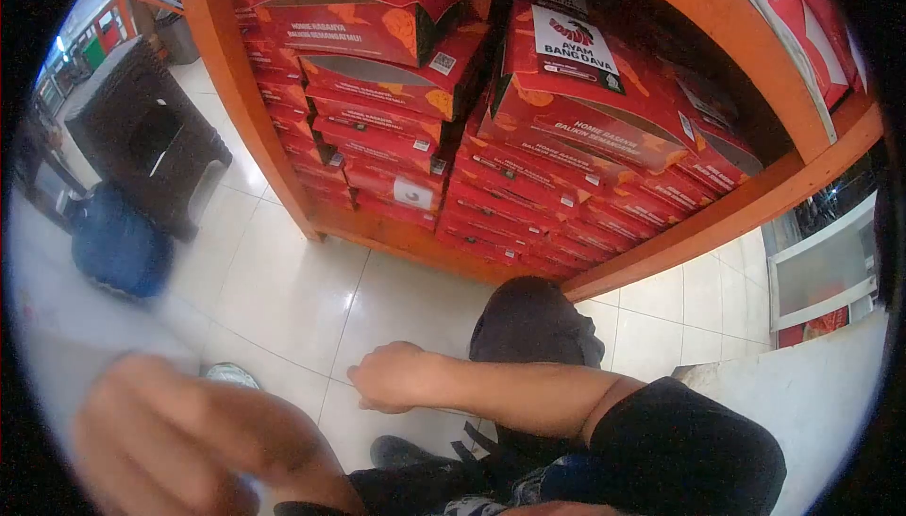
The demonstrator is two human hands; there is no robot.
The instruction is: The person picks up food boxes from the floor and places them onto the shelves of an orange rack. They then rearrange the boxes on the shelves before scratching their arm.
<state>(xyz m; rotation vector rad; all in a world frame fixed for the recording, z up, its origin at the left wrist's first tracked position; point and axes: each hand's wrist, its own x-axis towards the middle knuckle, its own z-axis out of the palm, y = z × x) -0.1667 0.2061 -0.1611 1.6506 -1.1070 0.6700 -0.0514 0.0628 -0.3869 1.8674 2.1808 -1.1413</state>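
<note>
My left hand [156, 436] is large and close to the camera at the lower left. Motion smears its fingers, and I cannot make out anything in them. Over the tiled floor [311, 294], my right hand [392, 377] is closed in a fist, its arm reaching in from the right. Whatever that fist may hold is hidden. Both hands are apart from the red food boxes [604, 119], which are stacked in several layers ahead of me. A black-clothed knee [533, 322] is just beyond my right forearm.
An orange frame [250, 101] surrounds the stacked boxes. To the left are a dark brown plastic stool [142, 129] and a blue rounded object [123, 242]. More red packages [802, 25] sit at the upper right. A white-framed panel [826, 270] is at the right edge.
</note>
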